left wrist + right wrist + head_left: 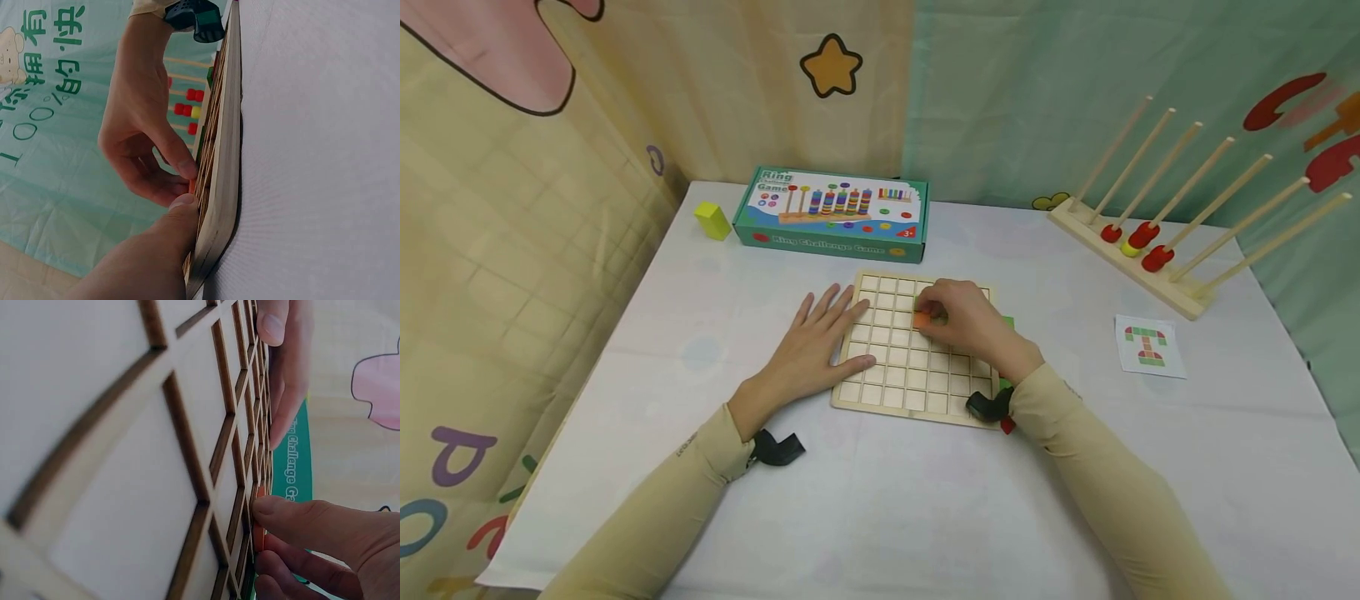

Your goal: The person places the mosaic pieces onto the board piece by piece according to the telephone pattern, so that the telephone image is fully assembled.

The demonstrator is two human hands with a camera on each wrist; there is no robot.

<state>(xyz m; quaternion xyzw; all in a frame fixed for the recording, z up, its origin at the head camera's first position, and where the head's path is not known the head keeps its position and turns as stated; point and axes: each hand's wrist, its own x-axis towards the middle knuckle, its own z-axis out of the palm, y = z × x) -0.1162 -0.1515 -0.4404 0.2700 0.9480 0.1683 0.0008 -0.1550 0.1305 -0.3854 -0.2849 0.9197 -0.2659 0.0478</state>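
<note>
A wooden grid board (895,377) with square recesses lies on the white table. My right hand (967,317) pinches an orange square tile (921,320) between thumb and fingers, at the board's upper middle. In the right wrist view the orange tile (259,536) stands at the grid's surface; whether it sits fully in a recess I cannot tell. Fingers spread, my left hand (811,348) rests on the board's left side. Green pieces (1008,322) and a red piece (1007,426) show past the board's right edge, partly hidden by my right hand and wrist.
A pattern card (1150,347) lies to the right. Behind it stands a wooden peg rack (1131,262) with red and yellow beads on some pegs. A green game box (831,215) and a yellow-green block (712,221) sit at the back left, before the curtains.
</note>
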